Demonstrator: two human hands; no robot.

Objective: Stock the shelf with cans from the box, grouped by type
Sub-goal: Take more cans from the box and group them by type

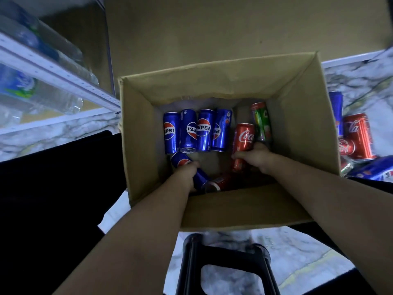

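A shop's stockroom aisle, judging by the white perforated metal shelf (53, 69) of clear plastic water bottles (42, 96) at ten o'clock and loose red and blue drink cans (357, 135) at three o'clock.

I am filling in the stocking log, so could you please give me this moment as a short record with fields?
container: open brown cardboard box on the floor
blue cans in box: four blue Pepsi cans lying side by side, plus one more blue Pepsi can
left hand: grips that blue Pepsi can
right hand: grips a red Coca-Cola can
other cans in box: a green can, another red can near the front wall
outside box: red and blue cans to the right
left side: clear plastic water bottles on white shelves
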